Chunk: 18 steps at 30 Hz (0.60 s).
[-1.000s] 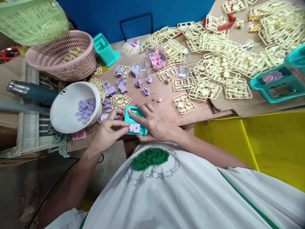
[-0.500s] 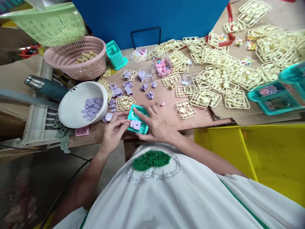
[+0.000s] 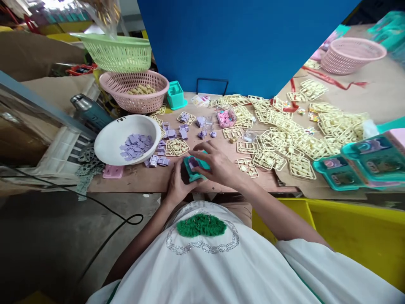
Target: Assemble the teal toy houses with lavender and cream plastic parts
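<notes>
At the table's front edge my left hand [image 3: 179, 185] is closed round the near left side of a small teal plastic case [image 3: 187, 174]. A lilac plastic piece [image 3: 193, 164] shows in the top of the case. My right hand [image 3: 220, 165] reaches over the case from the right, its bent fingers and thumb at the lilac piece and the upper part of the case hidden beneath them. To the left of the hands lie several loose lilac parts [image 3: 163, 161] and a cream sprue frame [image 3: 177, 147].
A white bowl [image 3: 106, 143] of lilac pieces stands left, below stacked pink [image 3: 142, 102] and green baskets [image 3: 120, 54]. Cream sprue frames [image 3: 291, 139] spread across the right. Teal cases [image 3: 338, 179] sit far right, above a yellow bin [image 3: 357, 236]. A blue panel [image 3: 228, 46] rises behind.
My view has shifted, showing more of the far right. The teal case has tipped more upright; my left hand has moved from the lilac piece to the case's side, and my right fingers to the piece.
</notes>
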Motion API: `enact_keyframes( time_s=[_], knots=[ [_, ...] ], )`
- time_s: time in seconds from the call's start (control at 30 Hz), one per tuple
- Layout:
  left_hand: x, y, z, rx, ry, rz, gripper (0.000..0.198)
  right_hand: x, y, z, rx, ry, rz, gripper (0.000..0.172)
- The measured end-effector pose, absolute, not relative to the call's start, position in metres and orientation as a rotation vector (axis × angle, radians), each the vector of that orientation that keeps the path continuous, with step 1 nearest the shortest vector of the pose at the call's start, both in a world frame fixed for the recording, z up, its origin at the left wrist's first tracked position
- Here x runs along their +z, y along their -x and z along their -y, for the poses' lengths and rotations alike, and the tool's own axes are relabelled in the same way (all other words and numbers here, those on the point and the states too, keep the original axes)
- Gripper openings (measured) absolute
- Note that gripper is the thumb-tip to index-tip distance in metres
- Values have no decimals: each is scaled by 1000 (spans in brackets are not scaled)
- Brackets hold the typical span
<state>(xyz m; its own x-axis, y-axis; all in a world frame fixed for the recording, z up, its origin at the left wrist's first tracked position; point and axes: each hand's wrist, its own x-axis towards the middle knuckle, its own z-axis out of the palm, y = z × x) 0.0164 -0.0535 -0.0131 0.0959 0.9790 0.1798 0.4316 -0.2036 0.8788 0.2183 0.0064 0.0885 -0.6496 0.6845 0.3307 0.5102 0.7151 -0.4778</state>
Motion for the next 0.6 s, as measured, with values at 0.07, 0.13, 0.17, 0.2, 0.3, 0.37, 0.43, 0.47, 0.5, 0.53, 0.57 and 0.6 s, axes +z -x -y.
enact_keyframes(
  time_s=[0.07,0.13,0.17,0.2,0.3,0.37,0.43,0.47,0.5,0.53,0.57,0.6],
  knots=[
    [-12,-19,48,1108,-1689,-1410,96,93,-216,-13,541,847,2520,25],
    [-10,-20,46,1101,-1669,-1429,96,92,-215,-16,573,849,2556,20],
    [-10,-19,46,1093,-1667,-1441,97,89,-215,-17,590,851,2539,19],
    [-11,-19,47,1091,-1669,-1451,99,86,-216,-17,617,845,2498,20],
    [-13,-17,47,1106,-1698,-1460,101,71,-218,-17,768,843,2206,24],
    [-16,-16,45,1101,-1711,-1446,101,62,-219,-18,925,902,1842,35],
    [-16,-15,40,1083,-1731,-1421,99,54,-218,-19,1040,966,1452,45],
    [-15,-15,38,1074,-1753,-1408,97,51,-217,-21,1059,982,1300,48],
    [-12,-16,36,1076,-1785,-1404,94,48,-216,-23,1046,988,1196,50],
    [-7,-17,34,1103,-1823,-1418,91,45,-217,-27,1006,989,1131,50],
    [-1,-19,35,1159,-1864,-1447,88,43,-219,-33,946,985,1088,50],
    [6,-22,37,1242,-1900,-1477,85,41,-224,-41,878,982,1052,49]
  ],
)
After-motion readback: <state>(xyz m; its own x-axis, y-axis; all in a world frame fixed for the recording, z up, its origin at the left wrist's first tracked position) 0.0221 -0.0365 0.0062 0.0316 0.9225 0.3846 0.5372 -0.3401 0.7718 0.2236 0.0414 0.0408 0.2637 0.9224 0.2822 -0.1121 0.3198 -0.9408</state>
